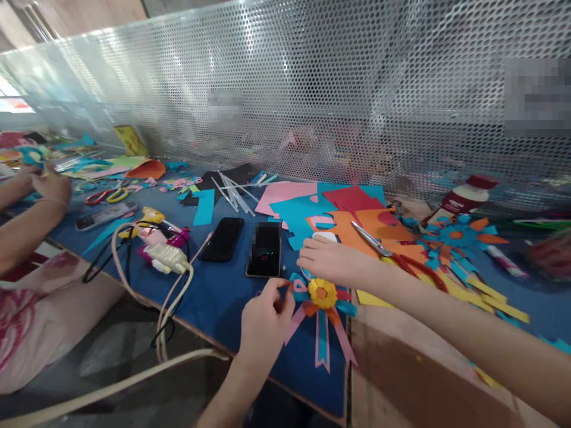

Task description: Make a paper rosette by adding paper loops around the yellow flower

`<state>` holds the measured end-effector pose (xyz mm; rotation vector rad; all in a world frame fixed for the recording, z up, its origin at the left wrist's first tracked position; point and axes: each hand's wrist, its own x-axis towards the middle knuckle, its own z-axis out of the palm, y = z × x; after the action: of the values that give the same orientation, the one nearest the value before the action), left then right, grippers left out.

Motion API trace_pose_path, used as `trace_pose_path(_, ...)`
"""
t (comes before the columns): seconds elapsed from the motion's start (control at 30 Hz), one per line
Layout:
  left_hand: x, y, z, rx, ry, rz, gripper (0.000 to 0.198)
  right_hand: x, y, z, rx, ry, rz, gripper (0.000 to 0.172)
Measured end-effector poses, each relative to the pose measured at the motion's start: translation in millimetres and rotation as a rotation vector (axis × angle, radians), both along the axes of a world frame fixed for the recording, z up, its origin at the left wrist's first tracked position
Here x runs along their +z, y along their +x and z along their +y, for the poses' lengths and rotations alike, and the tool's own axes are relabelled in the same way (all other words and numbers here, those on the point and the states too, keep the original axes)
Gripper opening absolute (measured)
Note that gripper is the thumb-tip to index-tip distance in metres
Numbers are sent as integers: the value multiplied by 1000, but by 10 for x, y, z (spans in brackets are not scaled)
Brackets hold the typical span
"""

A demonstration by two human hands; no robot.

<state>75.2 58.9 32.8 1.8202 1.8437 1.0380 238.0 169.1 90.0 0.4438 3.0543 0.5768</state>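
A paper rosette (322,293) with a yellow centre, colored loops and pink and blue ribbon tails lies on the blue table near its front edge. My left hand (266,312) is at the rosette's left side, thumb and forefinger pinched at a blue and pink loop. Reaching across from the right, my right hand (328,260) is just above the flower, palm down with fingers pointing left; what lies under it is hidden. A white object (325,236) shows behind that hand. Scissors (372,239) with red handles rest on orange paper (352,229).
Two phones (223,239) (264,249), cables and a white plug (166,257) lie to the left. Plastic sticks (234,191) and paper sheets are behind. A bottle (461,201) and blue paper flower (457,233) stand right. Another person's hands (51,187) work far left.
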Motion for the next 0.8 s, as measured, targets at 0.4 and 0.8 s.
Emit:
trace_pose_path(0.4,-5,9,-7,-6,16,21,20,-189,7,-16,48,136,51,18)
trace_pose_path(0.8,6,11,-5,-14,-16,21,21,-190,17,-68,53,123,54,17)
